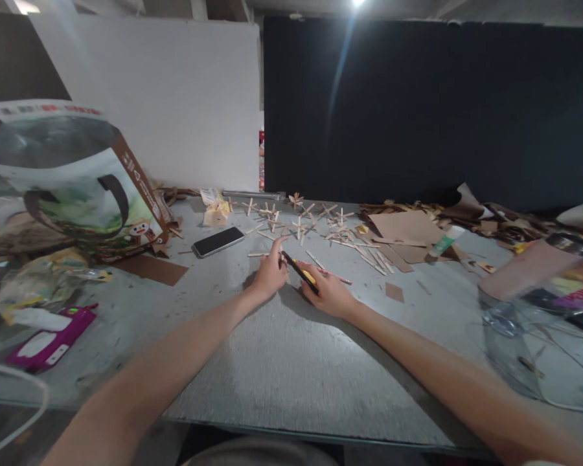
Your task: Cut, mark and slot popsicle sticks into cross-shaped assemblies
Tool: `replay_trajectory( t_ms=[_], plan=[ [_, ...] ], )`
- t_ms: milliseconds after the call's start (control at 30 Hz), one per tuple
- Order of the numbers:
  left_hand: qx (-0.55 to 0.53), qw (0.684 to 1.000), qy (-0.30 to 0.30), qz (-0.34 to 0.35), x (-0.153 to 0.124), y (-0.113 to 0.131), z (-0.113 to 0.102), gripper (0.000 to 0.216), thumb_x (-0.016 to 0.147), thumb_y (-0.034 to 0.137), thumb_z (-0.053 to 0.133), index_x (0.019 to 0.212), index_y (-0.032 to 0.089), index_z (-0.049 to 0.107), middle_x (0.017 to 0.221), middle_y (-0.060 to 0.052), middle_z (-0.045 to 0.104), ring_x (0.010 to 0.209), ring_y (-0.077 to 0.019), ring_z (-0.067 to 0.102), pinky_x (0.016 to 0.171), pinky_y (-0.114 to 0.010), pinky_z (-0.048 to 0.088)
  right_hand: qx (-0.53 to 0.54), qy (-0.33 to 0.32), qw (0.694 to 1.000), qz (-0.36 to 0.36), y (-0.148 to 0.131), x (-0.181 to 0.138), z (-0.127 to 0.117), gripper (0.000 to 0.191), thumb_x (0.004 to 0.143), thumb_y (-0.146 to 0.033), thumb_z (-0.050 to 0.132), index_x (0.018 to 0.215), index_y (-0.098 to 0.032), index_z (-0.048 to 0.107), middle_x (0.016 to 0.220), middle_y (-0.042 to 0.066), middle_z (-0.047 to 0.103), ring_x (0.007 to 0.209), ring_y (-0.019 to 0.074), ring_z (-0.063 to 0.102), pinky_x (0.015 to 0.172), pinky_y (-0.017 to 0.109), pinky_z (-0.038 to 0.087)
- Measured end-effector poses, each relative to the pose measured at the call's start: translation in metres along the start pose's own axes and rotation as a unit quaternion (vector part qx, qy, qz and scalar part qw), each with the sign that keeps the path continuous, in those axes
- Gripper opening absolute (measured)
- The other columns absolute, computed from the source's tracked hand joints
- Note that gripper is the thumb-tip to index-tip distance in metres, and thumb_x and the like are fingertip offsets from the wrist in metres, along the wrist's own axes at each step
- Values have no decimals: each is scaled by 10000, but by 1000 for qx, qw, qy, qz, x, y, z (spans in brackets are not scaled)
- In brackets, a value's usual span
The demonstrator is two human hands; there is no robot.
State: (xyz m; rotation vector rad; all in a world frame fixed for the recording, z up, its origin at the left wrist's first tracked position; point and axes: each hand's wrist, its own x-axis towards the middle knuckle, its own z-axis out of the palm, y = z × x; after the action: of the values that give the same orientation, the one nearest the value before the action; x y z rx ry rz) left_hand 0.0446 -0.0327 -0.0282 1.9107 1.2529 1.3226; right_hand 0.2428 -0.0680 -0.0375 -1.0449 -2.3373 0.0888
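Note:
Over the middle of the table, my right hand (333, 292) is closed around a black-and-yellow utility knife (301, 273). Its front end points up and left, close to my left hand (271, 270). The fingers of my left hand are pinched together, thumb up, on what looks like a thin wooden stick, mostly hidden by the fingers. A reddish pencil (340, 278) lies just beyond my right hand. Behind both hands are several crossed wooden-stick pieces (300, 228) and loose flat sticks (376, 259).
A black phone (218, 242) lies left of the sticks. Cardboard sheets (401, 228) and a glue stick (447, 239) are at right. A large printed bag (87, 200) and purple device (53, 340) stand left. A clear plastic container (505, 349) is at far right.

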Motion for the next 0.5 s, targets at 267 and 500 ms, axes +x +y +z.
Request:
replay_trajectory(
  t_ms=[267, 500],
  plan=[
    [-154, 987, -25, -46, 5, -4, 2, 689, 866, 62, 523, 1528, 185, 378, 663, 54, 634, 581, -136, 649, 589, -215, 475, -9, -8, 1000, 8, -1, 1, -3, 488, 1021, -283, 474, 1503, -210, 453, 1171, 134, 787, 970, 293, 781, 817, 381, 609],
    [-125, 991, -23, -48, 5, -9, 4, 634, 875, 60, 525, 1486, 194, 417, 665, 58, 633, 590, -131, 648, 582, -208, 469, -1, -3, 1000, 2, 0, 0, -1, 488, 1023, -283, 467, 1507, -219, 450, 1183, 129, 784, 973, 287, 780, 837, 389, 611]
  ],
)
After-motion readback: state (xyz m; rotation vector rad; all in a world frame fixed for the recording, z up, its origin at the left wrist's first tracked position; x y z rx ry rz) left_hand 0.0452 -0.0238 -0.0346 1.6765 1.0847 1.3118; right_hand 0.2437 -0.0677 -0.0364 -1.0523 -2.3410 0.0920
